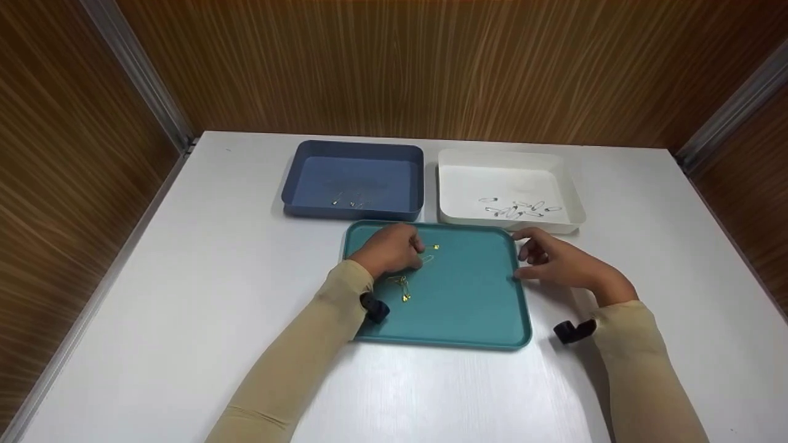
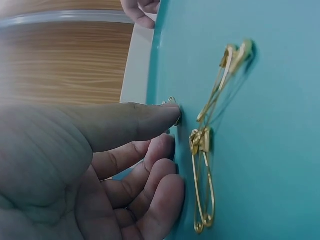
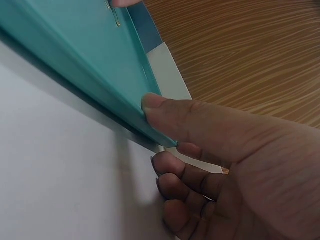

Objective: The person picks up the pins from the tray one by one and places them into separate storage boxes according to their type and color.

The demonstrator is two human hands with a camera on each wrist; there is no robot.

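Left of centre in the head view, the left hand (image 1: 389, 249) pinches a gold safety pin (image 2: 174, 111) on the teal tray (image 1: 468, 307), while the right hand (image 1: 557, 261) grips the tray's right rim, where a slip could scatter the loose pins (image 1: 403, 288) toward open table (image 1: 184, 295).

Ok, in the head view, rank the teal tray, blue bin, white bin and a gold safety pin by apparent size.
1. teal tray, nearest the camera.
2. blue bin and white bin: look alike, unranked.
3. gold safety pin, by far the smallest.
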